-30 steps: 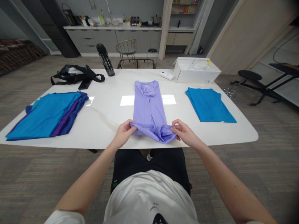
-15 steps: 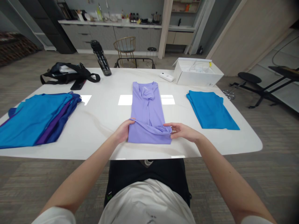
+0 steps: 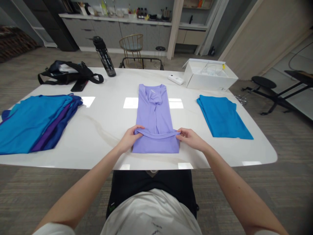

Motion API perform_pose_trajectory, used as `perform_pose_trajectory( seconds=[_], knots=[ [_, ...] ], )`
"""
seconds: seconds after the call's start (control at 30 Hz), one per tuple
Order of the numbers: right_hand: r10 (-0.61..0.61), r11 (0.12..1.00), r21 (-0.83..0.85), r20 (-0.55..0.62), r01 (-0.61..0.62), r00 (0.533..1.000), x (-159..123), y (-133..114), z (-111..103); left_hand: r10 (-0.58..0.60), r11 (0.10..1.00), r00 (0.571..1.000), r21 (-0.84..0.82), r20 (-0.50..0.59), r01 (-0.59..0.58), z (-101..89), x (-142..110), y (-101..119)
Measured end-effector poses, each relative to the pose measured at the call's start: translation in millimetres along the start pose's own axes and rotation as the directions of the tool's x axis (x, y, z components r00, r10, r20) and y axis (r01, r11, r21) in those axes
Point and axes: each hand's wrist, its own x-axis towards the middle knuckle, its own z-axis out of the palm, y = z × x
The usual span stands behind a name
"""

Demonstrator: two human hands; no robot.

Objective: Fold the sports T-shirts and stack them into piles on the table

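A lilac shirt [image 3: 154,114] lies lengthwise in the middle of the white table [image 3: 107,127], folded into a narrow strip with its collar at the far end. Its near hem is folded back over itself. My left hand [image 3: 129,138] pinches the left corner of that folded hem. My right hand [image 3: 190,138] pinches the right corner. Both hands rest low on the table beside the cloth.
A stack of blue and purple shirts [image 3: 36,120] lies at the left. A folded blue shirt [image 3: 223,117] lies at the right. At the far edge stand a dark water bottle [image 3: 104,60], a black bag [image 3: 69,73], a white remote [image 3: 175,79] and an open white box [image 3: 210,76].
My hands lifted the shirt's near hem off the table edge, carried it away from me and laid it down as a fold. The view shifted slightly downward.
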Motion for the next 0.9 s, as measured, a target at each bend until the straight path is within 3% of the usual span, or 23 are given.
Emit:
perform_pose_trajectory(
  seconds=[0.13,0.4,0.5,0.6,0.73,0.9],
  knots=[
    [0.104,0.993,0.057,0.035,-0.105,0.994,-1.1,-7.9,-6.6,0.027,0.997,1.000,0.075,0.007,-0.027,-2.1,1.6,2.1],
    [0.232,0.964,0.161,-0.112,-0.213,0.966,9.2,4.9,-1.8,-0.113,0.983,0.993,-0.153,-0.038,0.106,2.6,3.3,3.6],
    [0.200,0.972,0.148,-0.112,-0.183,0.973,11.0,4.5,2.6,-0.125,0.975,0.992,-0.190,-0.029,0.117,2.2,3.3,3.9],
    [0.197,0.971,0.149,-0.060,-0.186,0.979,11.9,-0.1,4.3,-0.207,0.941,0.977,-0.263,0.053,0.214,-0.6,1.8,8.0],
    [0.352,0.920,0.193,-0.029,-0.341,0.935,18.4,-3.1,2.8,-0.341,0.852,0.908,-0.328,0.245,0.409,-1.7,-1.2,16.8],
    [0.371,0.908,0.187,0.062,-0.376,0.927,22.7,-5.8,1.3,-0.333,0.826,0.903,-0.377,0.272,0.418,0.4,-4.1,22.6]
  ],
)
